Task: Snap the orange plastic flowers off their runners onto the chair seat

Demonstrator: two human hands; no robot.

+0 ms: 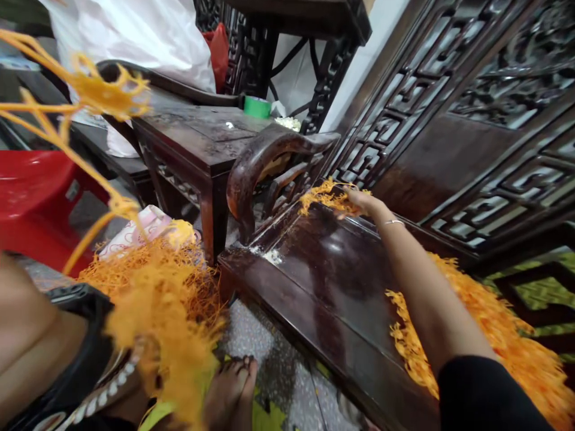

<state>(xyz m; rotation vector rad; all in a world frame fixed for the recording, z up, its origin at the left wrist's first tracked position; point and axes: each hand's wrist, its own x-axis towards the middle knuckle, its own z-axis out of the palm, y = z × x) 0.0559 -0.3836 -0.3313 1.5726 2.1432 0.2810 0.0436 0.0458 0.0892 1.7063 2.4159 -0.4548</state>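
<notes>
Your right hand (363,202) is out at full reach, and its fingers (353,194) lie together on a patch of orange yarn fringe (326,197) — whether they are clamped on it, you can't tell from this view. That patch sits at the far end of the polished dark-wood worktop (323,311), just beside the carved armrest (265,173), ahead of your fingertips and to their left. A wider band of the same fringe (476,335) lies beyond your forearm (431,299), its long axis running toward the lower right. Your left hand doesn't show — a blurred tangle of orange fringe (157,293) fills the lower left, well apart from your right hand. Farther off stand a dark wooden side table (188,137) with a roll of green tape (257,106) on it, and a red plastic stool (31,203).
</notes>
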